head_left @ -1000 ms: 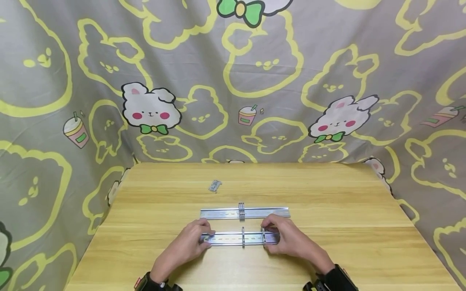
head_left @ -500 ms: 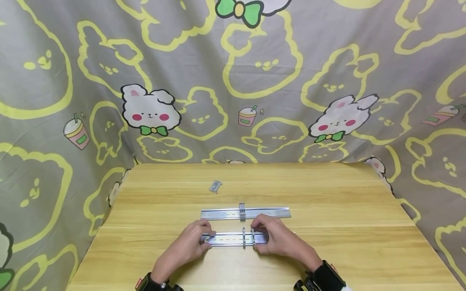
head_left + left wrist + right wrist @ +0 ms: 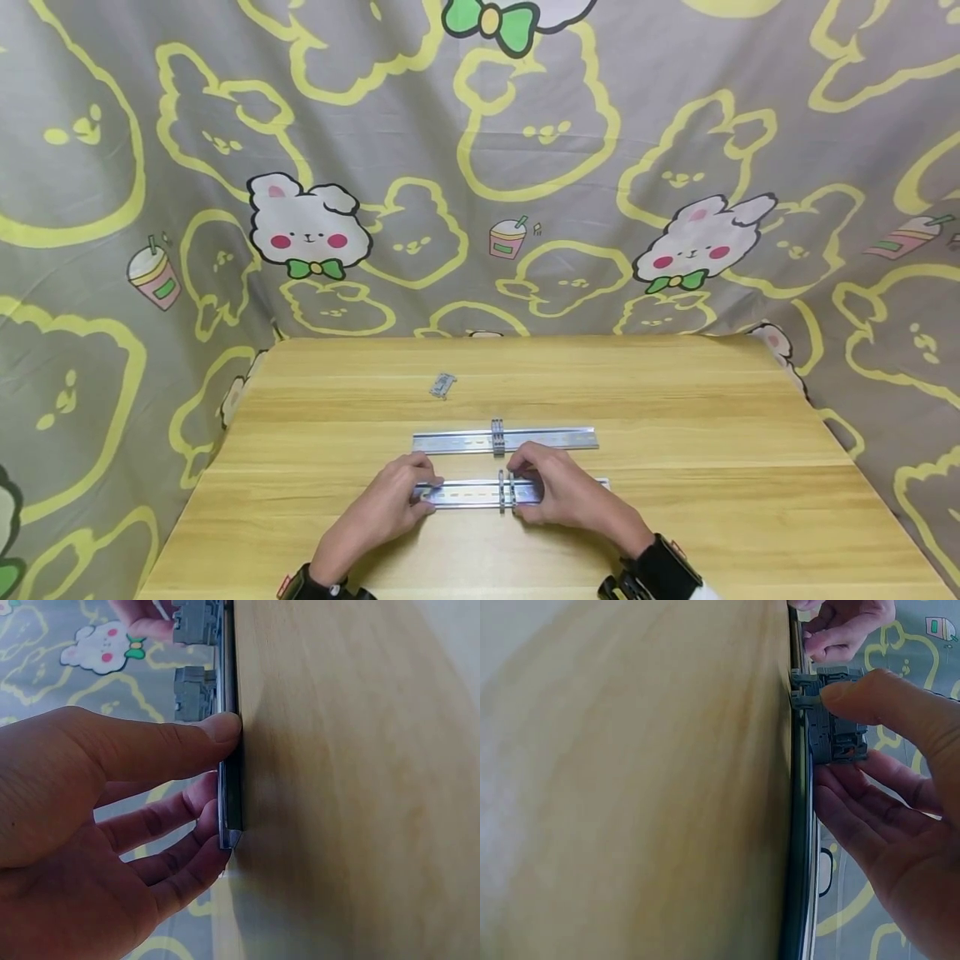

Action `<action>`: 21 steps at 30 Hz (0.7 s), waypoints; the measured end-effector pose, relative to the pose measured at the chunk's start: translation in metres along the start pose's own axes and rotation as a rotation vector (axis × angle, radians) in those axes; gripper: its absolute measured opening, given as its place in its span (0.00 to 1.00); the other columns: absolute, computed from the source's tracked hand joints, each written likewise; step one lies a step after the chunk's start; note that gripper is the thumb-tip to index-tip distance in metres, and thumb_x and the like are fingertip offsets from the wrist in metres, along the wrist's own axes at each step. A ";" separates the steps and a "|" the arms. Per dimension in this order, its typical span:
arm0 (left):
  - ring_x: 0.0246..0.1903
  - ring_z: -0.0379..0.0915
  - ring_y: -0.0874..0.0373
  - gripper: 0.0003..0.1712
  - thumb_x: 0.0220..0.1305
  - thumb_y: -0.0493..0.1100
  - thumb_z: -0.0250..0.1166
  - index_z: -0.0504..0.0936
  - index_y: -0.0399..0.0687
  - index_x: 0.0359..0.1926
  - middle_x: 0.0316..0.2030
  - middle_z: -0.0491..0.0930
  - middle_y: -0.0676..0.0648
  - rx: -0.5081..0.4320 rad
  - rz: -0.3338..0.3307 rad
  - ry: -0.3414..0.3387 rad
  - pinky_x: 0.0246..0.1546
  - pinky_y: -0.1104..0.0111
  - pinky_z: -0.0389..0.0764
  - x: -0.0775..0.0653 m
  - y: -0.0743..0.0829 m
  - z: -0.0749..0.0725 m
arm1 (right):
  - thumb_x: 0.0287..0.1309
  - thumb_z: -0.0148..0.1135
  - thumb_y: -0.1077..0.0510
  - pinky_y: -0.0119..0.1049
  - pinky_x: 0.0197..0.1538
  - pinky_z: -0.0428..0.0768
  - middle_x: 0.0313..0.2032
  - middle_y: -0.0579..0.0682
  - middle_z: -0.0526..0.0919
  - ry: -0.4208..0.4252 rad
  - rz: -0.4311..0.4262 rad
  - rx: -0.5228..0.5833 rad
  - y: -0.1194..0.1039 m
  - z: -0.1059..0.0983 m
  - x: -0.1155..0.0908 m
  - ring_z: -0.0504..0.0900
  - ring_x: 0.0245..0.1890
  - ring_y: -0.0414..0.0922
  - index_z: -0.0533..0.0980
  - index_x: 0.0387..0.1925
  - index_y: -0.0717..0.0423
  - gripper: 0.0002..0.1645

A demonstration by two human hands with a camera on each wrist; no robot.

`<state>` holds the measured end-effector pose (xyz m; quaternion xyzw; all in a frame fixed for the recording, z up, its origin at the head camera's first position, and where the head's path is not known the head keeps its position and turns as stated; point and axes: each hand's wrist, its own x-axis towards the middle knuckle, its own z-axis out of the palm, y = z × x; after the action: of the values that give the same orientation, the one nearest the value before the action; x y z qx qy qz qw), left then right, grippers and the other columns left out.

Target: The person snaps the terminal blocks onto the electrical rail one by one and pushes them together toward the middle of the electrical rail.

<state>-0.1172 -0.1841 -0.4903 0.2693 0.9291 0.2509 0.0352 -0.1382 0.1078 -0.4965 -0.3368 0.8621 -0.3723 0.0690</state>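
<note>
A slotted metal DIN rail (image 3: 467,495) lies along the near part of the table. My left hand (image 3: 393,493) holds its left end between thumb and fingers; in the left wrist view the thumb (image 3: 223,727) presses the near edge. A thin grey terminal block (image 3: 502,492) stands on the rail around its middle. Just right of it, my right hand (image 3: 564,490) pinches a second grey terminal block (image 3: 838,731), seated on the rail with a narrow gap to the first. The right fingers cover part of the rail behind that block.
Behind the near rail lies a second DIN rail (image 3: 555,438), with several grey terminal blocks (image 3: 498,437) grouped near its middle. Farther back, a loose grey flat piece (image 3: 443,384) rests on the wooden table (image 3: 675,392). A patterned curtain (image 3: 420,142) surrounds the table's back and sides.
My right hand has slid its terminal block leftward along the near rail, close to the standing block. More of the rail's right end now shows. The left hand keeps its hold.
</note>
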 end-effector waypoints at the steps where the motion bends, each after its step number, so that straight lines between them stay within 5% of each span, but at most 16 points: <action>1: 0.36 0.76 0.57 0.17 0.49 0.37 0.75 0.88 0.39 0.43 0.38 0.79 0.50 -0.003 -0.001 -0.001 0.39 0.65 0.85 0.000 0.000 0.000 | 0.38 0.77 0.58 0.37 0.51 0.83 0.45 0.45 0.81 -0.002 0.000 0.001 0.000 0.000 0.000 0.81 0.46 0.41 0.75 0.47 0.55 0.30; 15: 0.35 0.74 0.59 0.16 0.50 0.37 0.75 0.88 0.39 0.43 0.38 0.78 0.51 -0.011 -0.012 -0.017 0.37 0.66 0.84 -0.001 0.000 -0.004 | 0.39 0.78 0.57 0.39 0.54 0.82 0.48 0.49 0.82 -0.009 -0.014 -0.008 -0.003 0.004 0.001 0.81 0.49 0.44 0.73 0.52 0.57 0.36; 21: 0.36 0.75 0.59 0.17 0.50 0.37 0.74 0.88 0.40 0.43 0.38 0.78 0.51 -0.027 -0.008 -0.010 0.38 0.67 0.84 -0.002 0.001 -0.002 | 0.43 0.77 0.53 0.47 0.56 0.80 0.55 0.56 0.80 -0.068 -0.042 -0.035 -0.008 -0.020 -0.004 0.80 0.53 0.50 0.69 0.61 0.62 0.44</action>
<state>-0.1151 -0.1851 -0.4886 0.2666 0.9265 0.2618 0.0445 -0.1387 0.1184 -0.4772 -0.3683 0.8584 -0.3469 0.0844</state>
